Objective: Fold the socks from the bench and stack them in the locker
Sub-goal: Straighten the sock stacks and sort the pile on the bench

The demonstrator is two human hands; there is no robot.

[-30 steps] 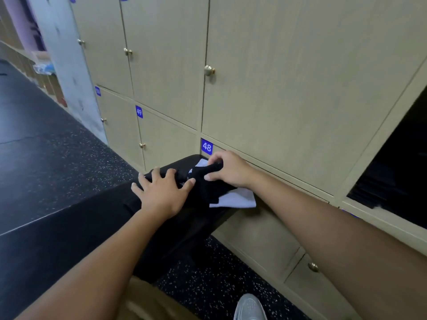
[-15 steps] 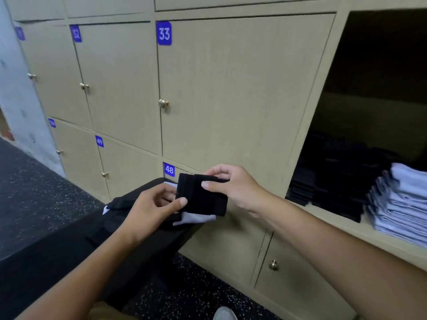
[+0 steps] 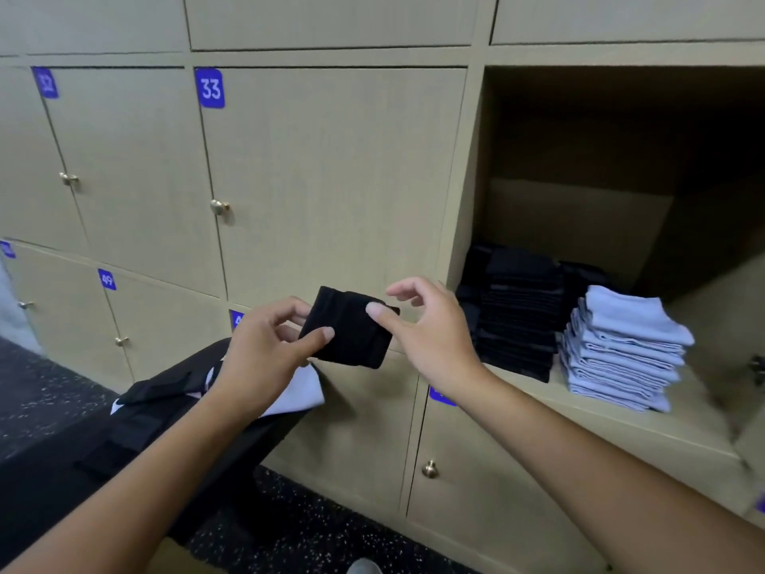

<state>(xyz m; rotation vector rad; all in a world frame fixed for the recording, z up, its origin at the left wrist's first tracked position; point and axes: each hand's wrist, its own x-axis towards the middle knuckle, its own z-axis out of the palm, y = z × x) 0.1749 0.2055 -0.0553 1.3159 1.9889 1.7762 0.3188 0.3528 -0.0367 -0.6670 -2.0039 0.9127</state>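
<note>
The folded sock [image 3: 350, 333] I hold between my hands is plain black, faintly ribbed. In the open beige locker [image 3: 612, 416] the left stack of folded socks [image 3: 515, 316] is black and the right stack [image 3: 625, 350] pale lavender-blue. Locker doors are beige wood-grain with blue number tags [image 3: 210, 88] and brass knobs [image 3: 219, 207]; the floor [image 3: 37, 391] is black, speckled white.

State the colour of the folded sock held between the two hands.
Black; the folded sock shows best in the head view.

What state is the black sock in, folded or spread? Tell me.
Folded. The black sock is a compact rectangle held in the air between the left hand and right hand, not yet in the open locker.
</note>
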